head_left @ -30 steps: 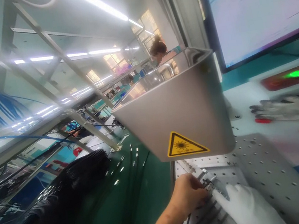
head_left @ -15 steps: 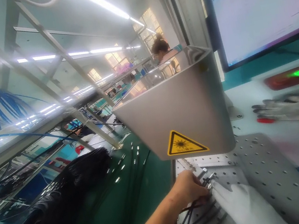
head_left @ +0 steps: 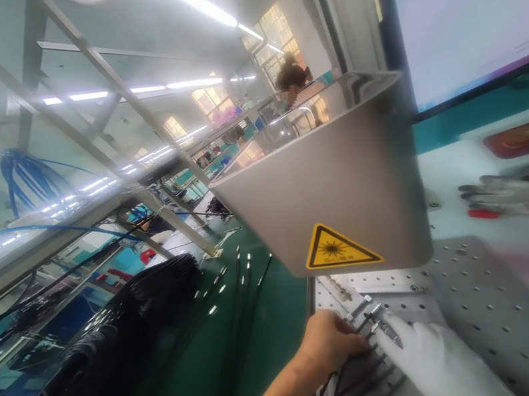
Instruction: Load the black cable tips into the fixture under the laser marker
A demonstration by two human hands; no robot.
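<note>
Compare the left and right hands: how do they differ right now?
The left hand is bare; the right hand is gloved in white. The left hand comes in from the left with its fingers curled, while the right hand comes in from the right with its fingers toward the metal parts. Both are close to those parts, over the perforated plate.

Just below the grey housing [head_left: 339, 192], on whose face a yellow warning triangle [head_left: 341, 246] is displayed, black cables [head_left: 350, 393] are gripped by the bare left hand [head_left: 333, 338], and metal ends [head_left: 387, 331] are met by the gloved right hand [head_left: 429, 349]! Left of the housing, the green worktop [head_left: 271, 332] is partly covered by a thick cable bundle [head_left: 112, 348]; right of it, a grey glove [head_left: 517, 191] is seen, and a lit monitor [head_left: 477, 14] is glimpsed too.
</note>
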